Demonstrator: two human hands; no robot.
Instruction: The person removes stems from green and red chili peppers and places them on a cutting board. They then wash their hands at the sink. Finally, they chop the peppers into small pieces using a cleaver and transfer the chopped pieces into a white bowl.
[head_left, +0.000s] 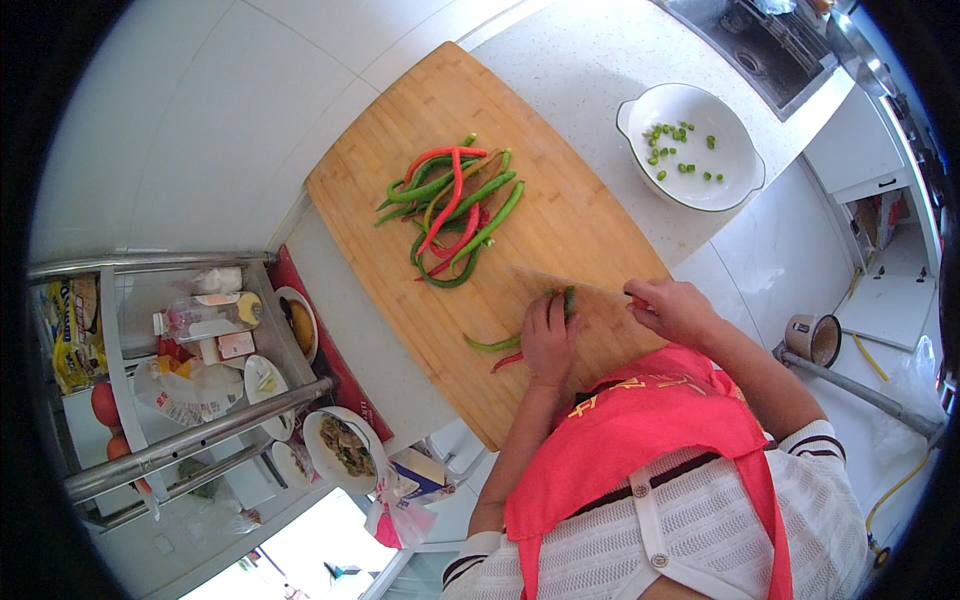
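My left hand (550, 337) presses chili peppers onto a wooden cutting board (577, 202). A green chili (491, 346) and a red chili tip (507, 362) stick out on its left, with cut green ends beyond its fingertips. My right hand (671, 307) is closed around the handle of a kitchen knife (570, 279), whose blade lies low over the board just above the left fingers. A pile of red and green chilies (457, 202) rests farther up the board. On the counter at the upper right, a white two-handled bowl (739, 161) holds chopped green pieces.
A metal sink (750, 56) is set in the counter at the top right. On the left stands a rack with a steel rail (202, 435), a plastic bottle (214, 315) and dishes. A white bowl of food (369, 480) is near its lower end. The board overhangs the counter's near edge.
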